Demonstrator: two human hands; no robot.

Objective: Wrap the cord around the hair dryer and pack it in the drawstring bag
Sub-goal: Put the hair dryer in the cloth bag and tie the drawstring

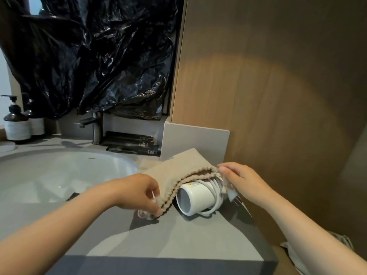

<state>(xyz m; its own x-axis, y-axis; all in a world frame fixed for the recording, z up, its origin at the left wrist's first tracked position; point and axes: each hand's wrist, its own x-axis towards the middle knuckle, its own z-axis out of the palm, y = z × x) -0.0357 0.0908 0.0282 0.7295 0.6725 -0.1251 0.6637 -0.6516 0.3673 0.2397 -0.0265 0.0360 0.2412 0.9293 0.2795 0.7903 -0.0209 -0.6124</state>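
Note:
A white hair dryer (193, 197) lies on the grey counter (178, 239), its round barrel end facing me. Its white cord (216, 192) is looped around the body. The beige drawstring bag (178, 165) lies over the dryer's far part, and its gathered mouth runs diagonally across the dryer. My left hand (139, 192) pinches the lower left end of the bag's mouth. My right hand (241, 181) pinches the upper right end of the mouth, just above the cord loops. The dryer's handle and the plug are hidden.
A white sink basin (65, 171) fills the left side, with a faucet (95, 126) behind it. Two pump bottles (17, 124) stand at far left. Black packets (135, 144) lie by the faucet. A wooden wall (268, 96) rises on the right.

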